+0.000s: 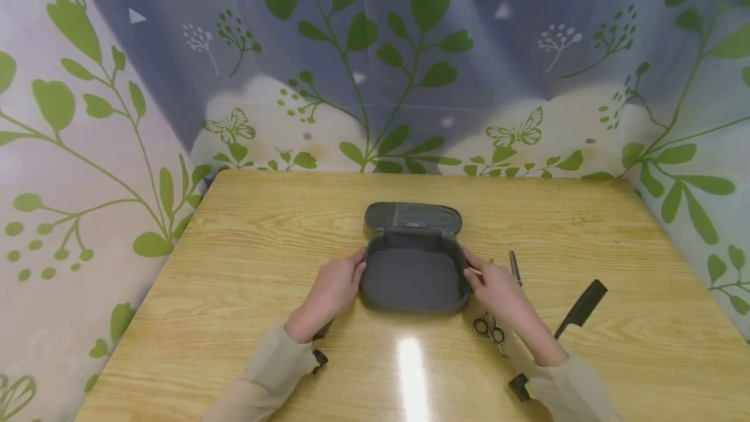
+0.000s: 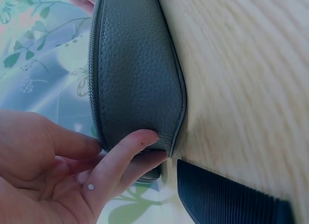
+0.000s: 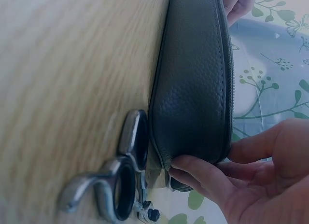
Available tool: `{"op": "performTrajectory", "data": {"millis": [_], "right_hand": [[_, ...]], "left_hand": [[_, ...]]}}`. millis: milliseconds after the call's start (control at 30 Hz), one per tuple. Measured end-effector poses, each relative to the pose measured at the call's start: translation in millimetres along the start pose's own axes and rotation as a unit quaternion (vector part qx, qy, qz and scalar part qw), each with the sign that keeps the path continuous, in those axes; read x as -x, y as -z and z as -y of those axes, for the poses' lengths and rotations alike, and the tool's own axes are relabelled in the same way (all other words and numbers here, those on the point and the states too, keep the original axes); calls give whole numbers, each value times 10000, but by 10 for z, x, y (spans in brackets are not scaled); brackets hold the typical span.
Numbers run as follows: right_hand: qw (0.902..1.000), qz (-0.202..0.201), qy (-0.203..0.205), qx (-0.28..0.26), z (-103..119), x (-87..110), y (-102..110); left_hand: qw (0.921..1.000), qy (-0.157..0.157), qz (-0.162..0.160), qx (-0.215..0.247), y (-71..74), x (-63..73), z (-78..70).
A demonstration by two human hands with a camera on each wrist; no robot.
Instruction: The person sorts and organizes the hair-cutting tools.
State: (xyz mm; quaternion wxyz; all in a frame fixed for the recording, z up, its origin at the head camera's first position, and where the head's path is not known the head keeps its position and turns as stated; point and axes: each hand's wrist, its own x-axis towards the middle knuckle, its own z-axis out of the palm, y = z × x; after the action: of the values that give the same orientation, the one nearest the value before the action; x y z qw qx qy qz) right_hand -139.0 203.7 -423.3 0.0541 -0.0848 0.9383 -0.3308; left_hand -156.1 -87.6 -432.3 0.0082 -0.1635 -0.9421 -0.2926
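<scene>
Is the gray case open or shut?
Open. The gray case has its lid folded back, so its inside shows.

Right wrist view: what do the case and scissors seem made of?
Case: probably leather or imitation leather, matte grey, judging by its pebbled grain and stitching. Scissors: likely polished metal, given the shiny highlights; the dark inner rims' material is unclear.

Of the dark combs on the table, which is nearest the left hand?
The left comb, beside the left hand and partly hidden by that arm in the head view; the right comb lies past the right hand.
</scene>
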Motion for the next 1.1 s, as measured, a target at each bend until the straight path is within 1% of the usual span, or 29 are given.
{"op": "performTrajectory", "data": {"millis": [133,300,367,533,600,767,967,1100], "right_hand": [[10000,-41,9,-2,-11,29,-12],[10000,-75,7,-35,-20,61,-19],[10000,-68,7,-52,-23,78,-19],[10000,-35,19,-31,-26,125,-14],[10000,-30,36,-31,-24,142,-11],[9999,-41,99,-38,-26,179,-10],[9999,-21,126,44,-40,222,-29],[9999,-34,148,5,-33,243,-27]], "left_hand": [[9999,74,30,92,-2,33,8],[9998,39,-36,176,2,80,1],[9998,-21,-54,172,5,100,-3],[9998,-58,-35,166,16,141,-22],[9998,2,-1,186,20,155,-32],[9998,31,35,183,28,191,-48],[9998,80,4,200,25,234,-49],[9997,43,0,255,32,264,-57]]}}
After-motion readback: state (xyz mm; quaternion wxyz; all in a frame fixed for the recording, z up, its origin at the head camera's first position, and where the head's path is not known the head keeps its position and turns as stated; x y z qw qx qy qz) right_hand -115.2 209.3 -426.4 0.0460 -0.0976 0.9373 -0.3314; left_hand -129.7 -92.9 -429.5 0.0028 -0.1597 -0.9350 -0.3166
